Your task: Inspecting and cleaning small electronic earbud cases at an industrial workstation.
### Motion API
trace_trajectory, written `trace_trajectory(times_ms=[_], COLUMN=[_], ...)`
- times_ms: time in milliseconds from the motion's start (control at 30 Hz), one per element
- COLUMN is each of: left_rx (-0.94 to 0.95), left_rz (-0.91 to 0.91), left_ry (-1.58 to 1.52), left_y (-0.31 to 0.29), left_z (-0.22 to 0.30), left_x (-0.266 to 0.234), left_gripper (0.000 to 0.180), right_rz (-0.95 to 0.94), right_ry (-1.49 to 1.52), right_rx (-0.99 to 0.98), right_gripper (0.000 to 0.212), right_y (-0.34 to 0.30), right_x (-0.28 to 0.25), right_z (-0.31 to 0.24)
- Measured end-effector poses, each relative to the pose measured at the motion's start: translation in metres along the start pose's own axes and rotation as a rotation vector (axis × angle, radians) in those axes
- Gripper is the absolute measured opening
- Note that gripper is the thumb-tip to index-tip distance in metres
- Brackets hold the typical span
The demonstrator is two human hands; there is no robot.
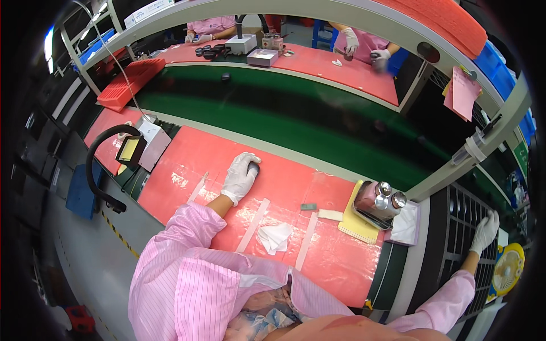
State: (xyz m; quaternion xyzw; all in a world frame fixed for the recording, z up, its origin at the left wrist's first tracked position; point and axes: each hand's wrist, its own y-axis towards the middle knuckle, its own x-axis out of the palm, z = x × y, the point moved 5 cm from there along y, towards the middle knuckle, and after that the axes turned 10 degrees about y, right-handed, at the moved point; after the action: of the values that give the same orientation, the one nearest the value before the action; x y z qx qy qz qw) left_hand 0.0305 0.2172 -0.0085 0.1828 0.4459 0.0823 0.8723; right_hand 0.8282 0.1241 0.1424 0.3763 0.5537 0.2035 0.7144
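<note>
Resting on the red mat (187, 165), the white-gloved left hand (240, 176) cups a small dark rounded object (253, 168), fingers apparently curled over it, a crumpled white wipe (274, 236) lying near its wrist, while the white-gloved right hand (484, 231), well apart, spreads open-palmed against a dark slotted rack (463, 213).

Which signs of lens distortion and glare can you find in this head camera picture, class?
Head view: the conveyor belt and its frame rail bow into arcs, and the corners fall to black, as a fisheye gives; overhead light glares off the red mat left of the left hand; the right hand, near the rim, looks stretched and soft.
</note>
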Motion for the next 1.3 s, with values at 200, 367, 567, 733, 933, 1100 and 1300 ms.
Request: trace_trajectory(times_ms=[200,367,567,733,933,1100,1300], left_rx=[-0.069,-0.273,-0.195,-0.265,-0.330,-0.277,-0.347], left_rz=[0.296,-0.254,-0.407,-0.524,-0.486,-0.551,-0.574], left_ry=[0.418,0.251,-0.712,-1.037,-1.119,-0.977,-1.126], left_y=[-0.006,-0.025,-0.021,-0.033,-0.041,-0.043,-0.046], left_z=[-0.004,0.005,0.048,0.069,0.059,0.051,0.056], left_x=[-0.010,-0.039,0.009,-0.012,-0.009,0.007,0.007], left_gripper=[0.042,0.054,0.046,0.043,0.043,0.040,0.036], right_rz=[0.180,0.043,-0.321,-0.778,-0.794,-1.014,-0.809], right_ry=[0.578,0.951,1.395,1.975,2.037,2.185,1.909], right_rx=[-0.288,-0.746,-0.286,0.349,0.494,0.782,0.590], right_gripper=[0.024,0.030,0.032,0.036,0.031,0.030,0.026], right_y=[0.045,-0.008,-0.093,-0.137,-0.152,-0.158,-0.156], right_x=[-0.112,-0.214,-0.151,-0.095,-0.085,-0.060,-0.071], right_z=[-0.221,-0.426,-0.546,-0.593,-0.602,-0.600,-0.588])
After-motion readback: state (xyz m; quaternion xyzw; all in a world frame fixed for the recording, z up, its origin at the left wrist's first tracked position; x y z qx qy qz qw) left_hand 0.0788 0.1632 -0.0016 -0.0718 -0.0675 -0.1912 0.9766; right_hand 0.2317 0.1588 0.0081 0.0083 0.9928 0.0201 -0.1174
